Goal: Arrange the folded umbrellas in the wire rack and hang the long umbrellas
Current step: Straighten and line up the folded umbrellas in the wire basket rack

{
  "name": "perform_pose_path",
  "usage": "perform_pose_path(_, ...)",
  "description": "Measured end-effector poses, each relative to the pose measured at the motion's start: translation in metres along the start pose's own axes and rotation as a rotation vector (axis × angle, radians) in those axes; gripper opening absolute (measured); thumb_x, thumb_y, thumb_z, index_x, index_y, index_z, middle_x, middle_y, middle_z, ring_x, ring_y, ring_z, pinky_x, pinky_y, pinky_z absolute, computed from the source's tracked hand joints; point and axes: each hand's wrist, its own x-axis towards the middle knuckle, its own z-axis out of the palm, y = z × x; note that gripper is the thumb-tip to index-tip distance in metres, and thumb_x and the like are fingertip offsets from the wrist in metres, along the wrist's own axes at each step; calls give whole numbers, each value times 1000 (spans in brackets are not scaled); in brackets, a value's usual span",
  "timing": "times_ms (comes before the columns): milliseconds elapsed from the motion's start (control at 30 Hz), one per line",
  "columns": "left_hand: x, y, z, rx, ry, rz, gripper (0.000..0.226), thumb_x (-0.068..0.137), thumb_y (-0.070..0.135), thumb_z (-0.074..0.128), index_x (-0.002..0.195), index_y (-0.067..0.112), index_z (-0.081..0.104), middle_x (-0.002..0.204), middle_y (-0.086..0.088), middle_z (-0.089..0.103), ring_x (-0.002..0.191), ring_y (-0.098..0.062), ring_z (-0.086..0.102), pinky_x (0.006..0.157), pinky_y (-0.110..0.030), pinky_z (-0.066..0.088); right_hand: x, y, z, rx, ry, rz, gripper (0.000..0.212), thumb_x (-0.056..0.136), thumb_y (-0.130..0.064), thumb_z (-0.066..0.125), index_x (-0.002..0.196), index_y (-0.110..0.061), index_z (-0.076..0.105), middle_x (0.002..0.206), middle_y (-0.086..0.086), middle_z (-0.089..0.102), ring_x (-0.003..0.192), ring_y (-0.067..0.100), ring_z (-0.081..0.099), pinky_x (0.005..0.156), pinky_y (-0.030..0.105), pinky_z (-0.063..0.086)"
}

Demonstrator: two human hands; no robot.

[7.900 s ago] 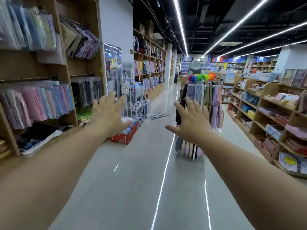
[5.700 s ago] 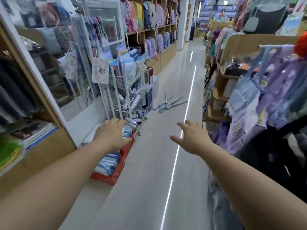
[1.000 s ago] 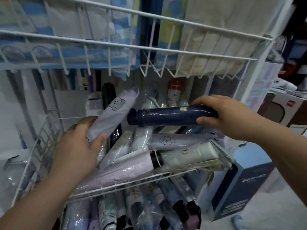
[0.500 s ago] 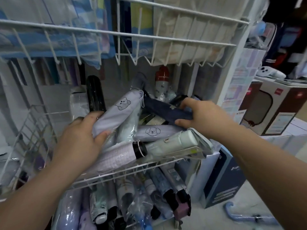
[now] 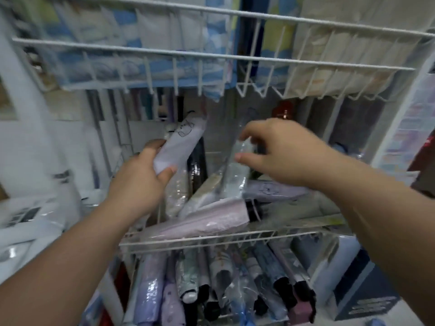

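1. The wire rack [image 5: 211, 55] fills my view. Its middle basket [image 5: 211, 238] holds a jumble of folded umbrellas, several lying crosswise.
2. The bear-print umbrella [image 5: 181, 142] now stands steeper at the basket's back left, with my left hand [image 5: 138, 180] wrapped firmly round its lower end.
3. My right hand [image 5: 282, 151] has let go of the navy umbrella and sits half-curled at a clear-wrapped umbrella [image 5: 235, 175]; I cannot tell if it grips. I judge most of the sorting remains.

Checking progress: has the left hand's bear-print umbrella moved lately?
Yes. The bear-print umbrella swung more upright, tip now nearer the upper wire basket.
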Motion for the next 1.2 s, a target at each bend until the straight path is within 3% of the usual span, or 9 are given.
perform_pose_path(167,-2,-36,0,-252,23,-164,59,101,23,59,153,23,33,146,-4,52,132,-26,50,92,-20,34,40,-57,78,44,-176,-103,51,90,-61,59,130,-30,58,125,4,61,116,27,57,88,33,45)
perform_pose_path(333,-3,-67,15,-288,-9,-294,67,103,28,55,159,33,19,156,-1,44,138,-28,46,114,-39,38,60,-79,125,89,-321,-155,58,89,-62,58,140,-35,51,137,2,56,126,27,53,100,38,47)
perform_pose_path(500,-3,-72,24,-101,-188,-316,58,102,23,51,156,28,31,149,-8,51,133,-32,51,104,-30,41,38,-79,136,72,-475,-259,49,85,-60,67,125,-33,65,112,-11,65,110,17,60,89,30,48)
perform_pose_path(733,-8,-72,17,-67,-366,-338,65,88,17,70,149,28,48,151,1,48,133,-20,49,93,-20,38,41,-54,113,93,-596,-240,54,75,-58,79,123,-37,67,83,-24,42,96,10,54,89,29,48)
perform_pose_path(833,-9,-70,13,-88,-429,-370,74,83,11,74,148,33,48,152,1,45,125,-17,51,91,-24,46,39,-51,113,68,-600,-260,52,76,-58,78,121,-36,69,95,-21,52,101,11,57,92,30,50)
perform_pose_path(933,-7,-74,20,-168,-275,-403,67,84,0,70,142,28,55,146,-3,52,116,-17,55,76,-15,45,37,-49,114,70,-628,-270,53,80,-58,74,126,-33,67,120,-12,63,105,12,59,96,31,49)
perform_pose_path(1000,-7,-75,26,-79,-248,-383,67,86,0,65,146,28,52,150,-3,49,126,-21,54,86,-16,44,35,-47,116,80,-654,-272,53,84,-58,70,130,-34,64,128,-11,61,102,10,54,91,28,45)
perform_pose_path(1100,-2,-74,27,188,-434,-326,67,92,9,57,154,27,38,161,-13,33,144,-29,40,111,-28,38,34,-48,118,79,-660,-274,53,87,-56,68,134,-33,62,134,-9,59,109,13,55,96,30,45)
perform_pose_path(1200,-2,-68,20,317,-542,-328,53,98,12,51,150,13,41,156,-19,37,140,-33,42,110,-34,41,34,-47,118,100,-665,-246,53,87,-55,69,133,-32,63,132,-8,61,111,15,58,100,34,47)
